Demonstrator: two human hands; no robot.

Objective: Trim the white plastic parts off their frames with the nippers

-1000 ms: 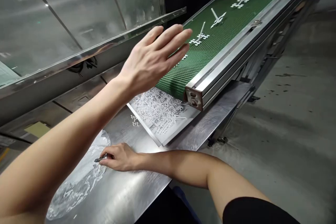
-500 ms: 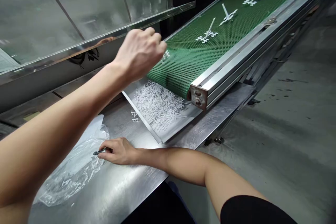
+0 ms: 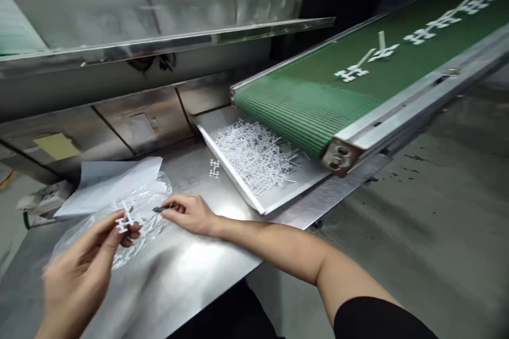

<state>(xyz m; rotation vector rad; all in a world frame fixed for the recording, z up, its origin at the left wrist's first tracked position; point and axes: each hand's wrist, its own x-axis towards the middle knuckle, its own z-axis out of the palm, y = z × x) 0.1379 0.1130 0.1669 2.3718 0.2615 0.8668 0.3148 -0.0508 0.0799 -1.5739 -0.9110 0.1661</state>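
Observation:
My left hand (image 3: 81, 273) is closed on a small white branched plastic piece (image 3: 125, 221), pinched between thumb and fingers above the plastic bag. To the right of it, my right hand (image 3: 193, 214) grips a small dark tool (image 3: 160, 208); only its tip shows, so its kind is unclear. Under both hands lies a clear plastic bag (image 3: 145, 235) on the metal table (image 3: 191, 270). Another white branched piece (image 3: 214, 168) rests on the table, left of a tray (image 3: 274, 202) holding a heap of small white plastic parts (image 3: 254, 153).
A green conveyor belt (image 3: 302, 100) slopes down to the tray, carrying several white branched pieces (image 3: 352, 73). Its metal side rail (image 3: 401, 111) runs along the right. White paper (image 3: 107, 183) lies behind the bag. A metal ledge (image 3: 191, 39) crosses at the back.
My left hand has come back from the conveyor's end to above the bag, with a white branched piece in it. The view has turned left. My right hand still holds the dark tool.

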